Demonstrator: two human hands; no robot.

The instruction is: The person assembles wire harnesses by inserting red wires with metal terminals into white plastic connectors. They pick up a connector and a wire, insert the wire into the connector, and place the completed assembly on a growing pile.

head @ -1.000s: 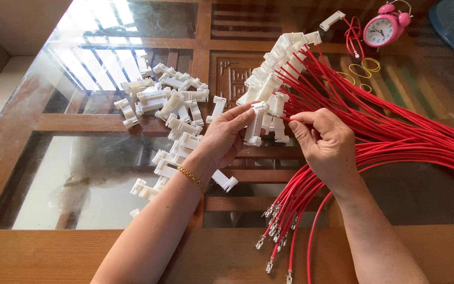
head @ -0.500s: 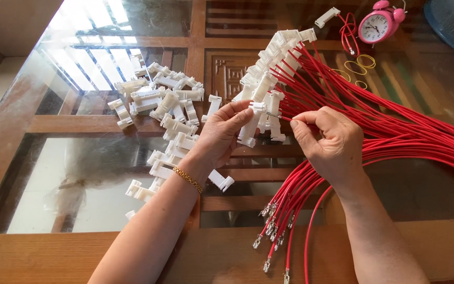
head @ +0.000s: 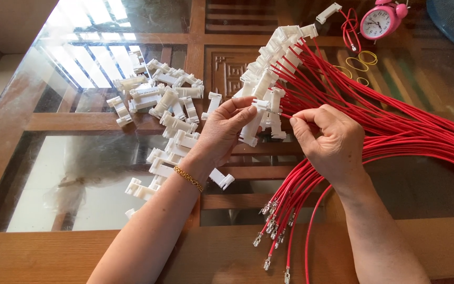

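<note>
Over a glass table (head: 106,173) spread with red wires (head: 395,131), the left hand (head: 224,131) pinches a white connector (head: 254,123) while the right hand (head: 327,139) grips one wire's end at its socket, best fed in straight.

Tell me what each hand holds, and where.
Left hand: white plastic connector, pinched at its upper end. Right hand: red wire, near its tip.

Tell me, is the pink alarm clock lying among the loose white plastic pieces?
No, the pink alarm clock stands at the far right, well apart from the loose white connectors.
</note>
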